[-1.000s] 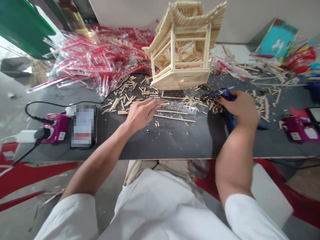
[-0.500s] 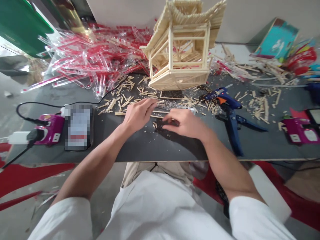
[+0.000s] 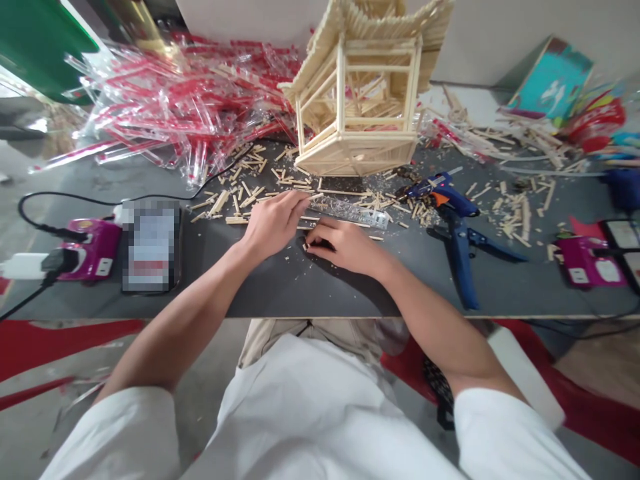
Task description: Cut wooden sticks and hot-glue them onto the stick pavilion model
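My left hand rests on the dark table with its fingers pressed together; a thin pale wooden stick pokes out at its fingertips. Just to the right, my right hand is curled low, thumb and forefinger closing at a short bit of wooden stick. Beyond both hands lies a clear ruler, with longer sticks alongside it. A blue glue gun with an orange trigger and blue-handled cutters lie to the right, untouched.
A wooden-stick pavilion model stands at the back. Red-and-clear plastic wrappers are heaped back left. Cut stick pieces litter the table. A phone and purple power socket sit left, another purple socket right.
My right hand has let go of the glue gun, leaving it on the table, and moved left to the small stick bits beside my left hand. My left hand has stayed nearly in place.
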Action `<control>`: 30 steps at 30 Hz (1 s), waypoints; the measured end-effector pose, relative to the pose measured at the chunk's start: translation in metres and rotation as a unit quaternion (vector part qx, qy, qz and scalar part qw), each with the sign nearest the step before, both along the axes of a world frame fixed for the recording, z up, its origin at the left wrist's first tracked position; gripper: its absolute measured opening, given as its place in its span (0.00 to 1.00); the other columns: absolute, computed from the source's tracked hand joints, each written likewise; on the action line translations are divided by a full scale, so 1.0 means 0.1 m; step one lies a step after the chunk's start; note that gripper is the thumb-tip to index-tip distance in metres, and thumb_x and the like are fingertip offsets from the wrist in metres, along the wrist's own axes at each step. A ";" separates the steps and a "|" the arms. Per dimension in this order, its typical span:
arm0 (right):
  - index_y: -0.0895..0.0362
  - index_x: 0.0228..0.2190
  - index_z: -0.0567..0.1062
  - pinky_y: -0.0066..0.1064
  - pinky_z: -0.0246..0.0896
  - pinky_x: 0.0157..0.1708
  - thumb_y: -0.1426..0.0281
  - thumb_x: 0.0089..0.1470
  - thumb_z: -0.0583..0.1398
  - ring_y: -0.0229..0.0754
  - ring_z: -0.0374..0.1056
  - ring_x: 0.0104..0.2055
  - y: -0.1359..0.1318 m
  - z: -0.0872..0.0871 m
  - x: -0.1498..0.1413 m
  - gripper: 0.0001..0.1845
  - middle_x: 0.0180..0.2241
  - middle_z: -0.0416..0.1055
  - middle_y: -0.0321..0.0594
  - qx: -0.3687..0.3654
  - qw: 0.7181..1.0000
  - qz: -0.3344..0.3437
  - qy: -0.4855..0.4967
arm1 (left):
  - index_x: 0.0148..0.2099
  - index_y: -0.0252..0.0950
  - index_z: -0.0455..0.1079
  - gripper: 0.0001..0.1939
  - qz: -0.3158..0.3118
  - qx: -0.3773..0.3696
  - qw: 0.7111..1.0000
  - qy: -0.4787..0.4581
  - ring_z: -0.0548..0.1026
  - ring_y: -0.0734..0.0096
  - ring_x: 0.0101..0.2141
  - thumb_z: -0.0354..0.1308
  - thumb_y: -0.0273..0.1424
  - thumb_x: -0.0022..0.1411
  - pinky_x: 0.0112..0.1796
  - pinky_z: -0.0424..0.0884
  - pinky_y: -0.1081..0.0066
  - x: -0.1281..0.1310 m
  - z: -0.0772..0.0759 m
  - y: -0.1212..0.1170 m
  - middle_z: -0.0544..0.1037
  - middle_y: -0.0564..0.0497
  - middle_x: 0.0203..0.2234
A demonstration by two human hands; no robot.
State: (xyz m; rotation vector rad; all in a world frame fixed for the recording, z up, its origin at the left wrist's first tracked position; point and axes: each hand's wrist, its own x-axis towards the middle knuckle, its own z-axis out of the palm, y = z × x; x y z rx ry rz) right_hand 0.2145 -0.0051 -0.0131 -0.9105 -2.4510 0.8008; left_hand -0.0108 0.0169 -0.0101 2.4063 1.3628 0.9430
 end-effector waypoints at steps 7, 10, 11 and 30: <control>0.54 0.43 0.80 0.41 0.70 0.51 0.65 0.72 0.59 0.48 0.76 0.47 0.01 -0.02 0.02 0.10 0.44 0.78 0.44 0.024 0.999 0.038 0.003 | 0.53 0.36 0.76 0.18 -0.012 -0.015 1.000 -0.012 0.79 0.67 0.35 0.46 0.38 0.80 0.39 0.71 0.68 -0.01 -0.03 0.01 0.83 0.48 0.37; 0.53 0.45 0.81 0.41 0.71 0.51 0.66 0.72 0.59 0.47 0.76 0.47 0.02 -0.03 0.03 0.10 0.44 0.77 0.44 0.017 0.999 0.038 0.012 | 0.53 0.35 0.75 0.19 -0.021 -0.018 0.999 -0.017 0.78 0.67 0.34 0.44 0.36 0.80 0.38 0.70 0.67 -0.02 -0.02 0.01 0.82 0.48 0.35; 0.53 0.45 0.82 0.41 0.71 0.51 0.66 0.72 0.59 0.47 0.76 0.47 0.03 -0.03 0.04 0.11 0.44 0.77 0.44 0.012 0.999 0.038 0.016 | 0.53 0.35 0.75 0.19 -0.023 -0.018 0.999 -0.018 0.78 0.68 0.34 0.44 0.36 0.81 0.38 0.70 0.67 -0.02 -0.01 0.01 0.82 0.48 0.35; 0.55 0.44 0.74 0.39 0.67 0.49 0.70 0.73 0.55 0.46 0.73 0.46 0.01 0.11 0.10 0.07 0.47 0.72 0.45 -0.017 1.000 0.007 0.001 | 0.53 0.35 0.76 0.17 -0.032 -0.026 0.999 -0.006 0.78 0.69 0.35 0.47 0.36 0.81 0.39 0.70 0.69 -0.01 -0.03 0.00 0.81 0.49 0.35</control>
